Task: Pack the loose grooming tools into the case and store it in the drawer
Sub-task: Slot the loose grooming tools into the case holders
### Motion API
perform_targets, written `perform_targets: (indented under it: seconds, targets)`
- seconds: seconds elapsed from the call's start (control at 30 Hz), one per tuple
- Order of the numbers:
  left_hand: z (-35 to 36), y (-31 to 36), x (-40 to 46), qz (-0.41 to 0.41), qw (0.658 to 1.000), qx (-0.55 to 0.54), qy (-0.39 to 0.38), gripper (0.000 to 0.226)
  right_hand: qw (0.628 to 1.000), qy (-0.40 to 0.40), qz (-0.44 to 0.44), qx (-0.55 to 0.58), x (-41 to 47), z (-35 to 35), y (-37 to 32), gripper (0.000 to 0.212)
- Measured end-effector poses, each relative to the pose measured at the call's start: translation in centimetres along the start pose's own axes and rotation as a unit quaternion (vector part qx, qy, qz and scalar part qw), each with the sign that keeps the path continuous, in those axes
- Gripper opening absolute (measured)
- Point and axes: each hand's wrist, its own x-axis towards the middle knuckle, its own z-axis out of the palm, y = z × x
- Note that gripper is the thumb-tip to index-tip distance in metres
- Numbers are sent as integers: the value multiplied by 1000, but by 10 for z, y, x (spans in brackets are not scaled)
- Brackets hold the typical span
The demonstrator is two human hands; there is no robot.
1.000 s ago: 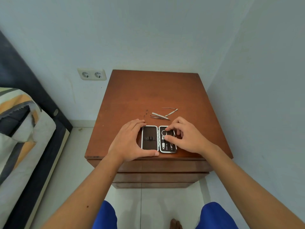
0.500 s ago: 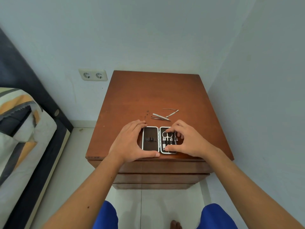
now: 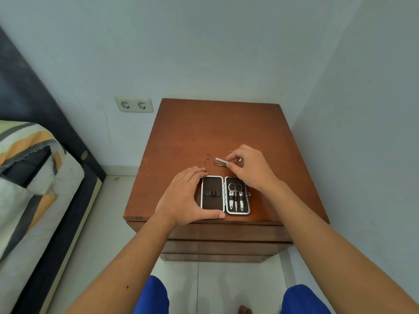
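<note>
Right hand [image 3: 248, 169] pinching tools [image 3: 220, 161] (case [image 3: 225, 195] open)

The right hand [image 3: 248, 169] covers the near ends of the loose tools [image 3: 220, 161] by its fingers [image 3: 229, 164], so I cannot tell whether those fingers have closed on one. A thin piece beyond them is mostly hidden. The left hand [image 3: 184, 196] hides the left edge of the case [image 3: 213, 193]. The strapped tools [image 3: 235, 198] are too small to name apart.
</note>
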Motion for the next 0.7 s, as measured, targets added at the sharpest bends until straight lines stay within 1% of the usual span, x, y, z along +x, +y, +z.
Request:
perform_targets:
  seconds: [0.2,0.4,0.47,0.57,0.63,0.7]
  targets:
    - [1,-1,1,1,1000,-4,-3,127,995,-62,-17,-77,14,8,-11,17]
    - [2,-1,0,4,1000,-4,0,128,995,-62,-13,-76,12,9,-14,10]
    - [1,-1,1,6,1000,-8,3,128,999,-33,-6,-19,8,5,-15,7]
    - [0,-2,1,8,1000,-14,5,130,992,2,41,116,2,-3,-20,6]
    - [-1,-2,1,7,1000,-21,1,132,979,-10,67,194,-1,-5,-22,13]
    - [-2,-2,1,9,1000,-23,-3,132,964,-40,71,253,-4,-4,-21,27]
